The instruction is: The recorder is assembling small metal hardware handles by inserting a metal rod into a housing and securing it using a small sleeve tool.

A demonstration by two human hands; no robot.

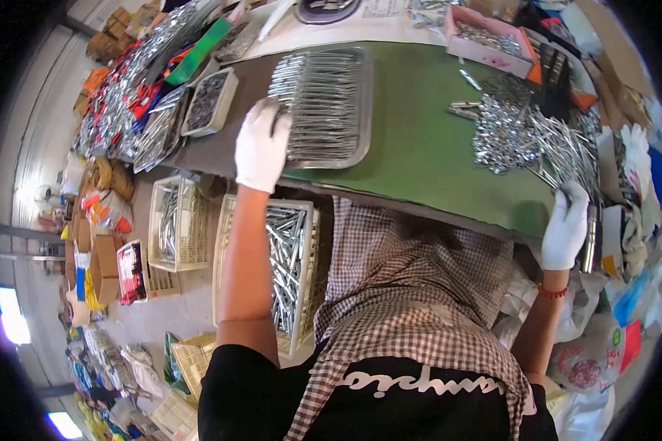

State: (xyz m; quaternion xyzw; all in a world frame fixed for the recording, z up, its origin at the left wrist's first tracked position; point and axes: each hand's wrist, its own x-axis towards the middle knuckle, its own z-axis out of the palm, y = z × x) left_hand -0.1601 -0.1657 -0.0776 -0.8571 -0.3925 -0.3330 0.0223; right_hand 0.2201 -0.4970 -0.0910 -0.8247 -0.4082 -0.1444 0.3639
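My left hand (pixel 262 149), in a white glove, is at the left edge of a clear plastic tray (pixel 362 110). Its fingers are bent, with a gap between thumb and fingers, and touch the ends of slim silvery metal rods (pixel 324 110) laid side by side in rows. My right hand (pixel 566 228), also gloved in white, is at the table's right front edge. Its fingertips are drawn together at the near end of a loose heap of long metal rods (pixel 566 147); what they pinch is too small to make out. Small shiny metal parts (pixel 502 136) lie heaped beside those rods.
A pink box (pixel 489 45) of metal parts stands at the far right of the green tabletop (pixel 412 110). Left of the tray is a white bin (pixel 213 103) of small dark pieces. Below the table sits a crate (pixel 309 287) of metal tubes. A metal cylinder (pixel 590 242) stands by my right hand.
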